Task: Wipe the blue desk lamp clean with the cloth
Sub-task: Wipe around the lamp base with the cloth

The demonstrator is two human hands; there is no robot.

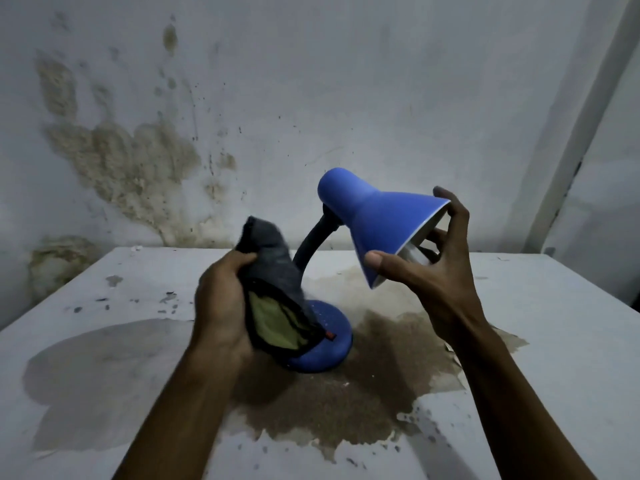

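The blue desk lamp stands on the table, its round base (pixel 325 344) in the middle, a black flexible neck (pixel 311 242) curving up to the blue cone shade (pixel 377 216) that opens toward the right. My right hand (pixel 426 268) grips the shade's open rim, thumb on the lower edge and fingers over the top edge and inside. My left hand (pixel 221 306) holds a bunched dark grey cloth (pixel 273 275) with a yellow-green inner side, just left of the neck and over the base's left part. Part of the base is hidden behind the cloth.
The white table (pixel 554 341) carries a large brown stain (pixel 367 386) around the lamp and a grey patch at front left. A stained, mouldy wall (pixel 138 161) rises right behind the table. A pale door frame (pixel 581 140) stands at the right.
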